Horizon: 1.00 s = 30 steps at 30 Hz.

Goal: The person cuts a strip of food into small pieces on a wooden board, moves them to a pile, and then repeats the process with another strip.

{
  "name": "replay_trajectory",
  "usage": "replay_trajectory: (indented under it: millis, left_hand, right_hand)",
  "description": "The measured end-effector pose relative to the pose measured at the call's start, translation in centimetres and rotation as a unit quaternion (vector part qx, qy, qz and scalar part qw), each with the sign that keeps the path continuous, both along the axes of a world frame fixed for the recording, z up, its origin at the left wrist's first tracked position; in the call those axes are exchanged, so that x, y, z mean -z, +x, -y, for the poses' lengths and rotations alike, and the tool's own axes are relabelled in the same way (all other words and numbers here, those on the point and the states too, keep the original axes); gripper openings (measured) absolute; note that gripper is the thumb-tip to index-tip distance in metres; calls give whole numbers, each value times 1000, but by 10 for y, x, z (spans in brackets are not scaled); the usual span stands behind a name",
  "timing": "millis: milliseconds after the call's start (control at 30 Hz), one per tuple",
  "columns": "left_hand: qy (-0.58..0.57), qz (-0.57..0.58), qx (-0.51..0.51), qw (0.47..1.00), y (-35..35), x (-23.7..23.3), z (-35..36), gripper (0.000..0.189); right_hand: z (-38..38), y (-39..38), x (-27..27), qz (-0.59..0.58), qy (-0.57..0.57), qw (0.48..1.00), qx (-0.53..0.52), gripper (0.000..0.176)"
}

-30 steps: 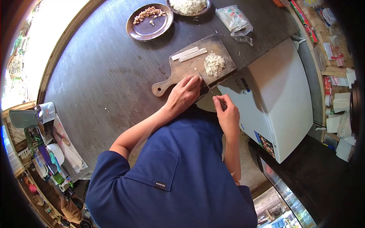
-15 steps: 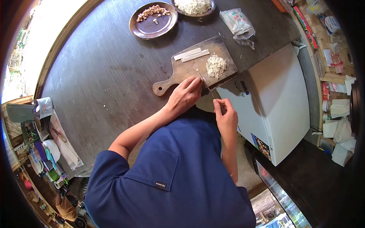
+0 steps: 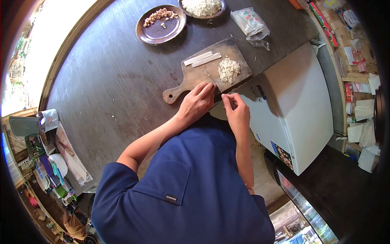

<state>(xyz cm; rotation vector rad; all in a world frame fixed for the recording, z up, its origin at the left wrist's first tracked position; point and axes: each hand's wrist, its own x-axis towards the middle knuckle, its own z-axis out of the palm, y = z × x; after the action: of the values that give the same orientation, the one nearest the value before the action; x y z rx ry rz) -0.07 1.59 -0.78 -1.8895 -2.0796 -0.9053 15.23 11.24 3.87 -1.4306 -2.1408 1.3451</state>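
On the wooden cutting board (image 3: pixel 191 77) my left hand (image 3: pixel 197 102) rests at the near edge, fingers curled together; whatever lies under them is hidden. My right hand (image 3: pixel 237 109) is closed around the handle of a knife (image 3: pixel 217 86), whose thin blade reaches over the board beside my left fingertips. Two pale, flat white strips (image 3: pixel 206 59) lie side by side toward the board's far edge. A heap of finely cut white slivers (image 3: pixel 229 70) sits on the right part of the board.
Beyond the board stand a brown plate (image 3: pixel 145 37) with small brown pieces and another plate of white shreds (image 3: pixel 203 8). A plastic packet (image 3: pixel 250 24) lies to their right. A white refrigerator (image 3: pixel 300 110) adjoins the dark table (image 3: pixel 109 81) on the right.
My right hand has moved up and left toward the board, and the knife blade now reaches farther over it. My left hand stays almost in place.
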Motion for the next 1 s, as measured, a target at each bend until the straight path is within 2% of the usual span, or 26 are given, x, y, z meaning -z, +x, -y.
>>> replay_trajectory:
  millis: [100, 333, 600, 700, 767, 867, 1000]
  left_hand:
    - [-1, -25, -5, 1000, -1, 2, 1, 36]
    - [0, -42, 0, 999, -1, 0, 2, 32]
    - [-15, -44, 2, 999, 0, -1, 4, 30]
    - [-18, -36, 2, 999, -4, -3, 4, 29]
    - [-6, -24, 5, 1000, 0, -3, 4, 29]
    - [-13, -64, -1, 998, -2, -2, 4, 29]
    - [0, -21, 4, 1000, -1, -1, 4, 29]
  right_hand:
    - [4, 7, -7, -54, -11, 998, 20, 31]
    - [14, 26, -4, 24, 7, 1000, 12, 31]
    - [5, -4, 1, 13, 44, 999, -5, 31]
    - [10, 6, -3, -38, 9, 999, 0, 31]
    - [13, 16, -12, 11, 2, 1000, 7, 31]
    - [12, 19, -7, 39, 4, 999, 4, 31]
    - [6, 0, 7, -19, 15, 1000, 12, 31]
